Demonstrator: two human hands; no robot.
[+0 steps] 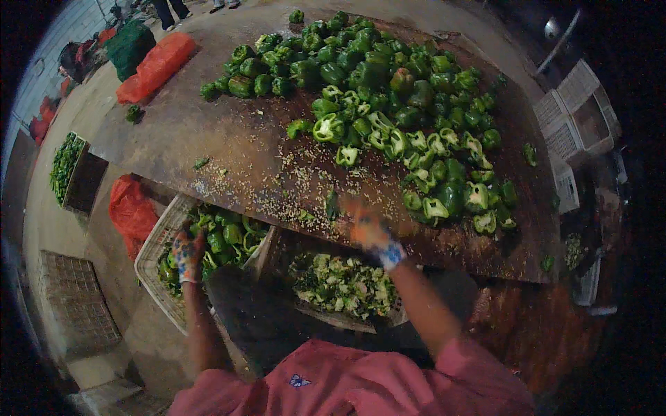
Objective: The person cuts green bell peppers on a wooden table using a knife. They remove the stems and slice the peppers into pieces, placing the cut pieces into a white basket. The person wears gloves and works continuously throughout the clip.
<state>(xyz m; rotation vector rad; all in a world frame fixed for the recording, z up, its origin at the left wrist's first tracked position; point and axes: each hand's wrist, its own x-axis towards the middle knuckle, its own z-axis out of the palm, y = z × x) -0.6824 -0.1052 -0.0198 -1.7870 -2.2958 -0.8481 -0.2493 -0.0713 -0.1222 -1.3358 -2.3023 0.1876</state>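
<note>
My left hand (188, 254), in a patterned work glove, is over a pale plastic crate (151, 255) at the table's near left edge. Its thumb stands apart from the fingers, and I see nothing held. Cut green bell peppers (223, 239) lie in that crate. My right hand (368, 229), gloved too, is blurred above the near edge of the wooden table (234, 125); whether it holds anything cannot be made out. Scattered seeds (291, 190) and a green scrap (331, 204) lie close to it. Halved peppers (434, 208) rest to its right.
Whole green peppers (359, 62) are heaped across the table's far side. Below the near edge, a container holds pepper cores (346, 286). Red mesh sacks (161, 67) lie far left. Stacked crates (577, 114) stand right. Another person's legs (169, 13) show at the top.
</note>
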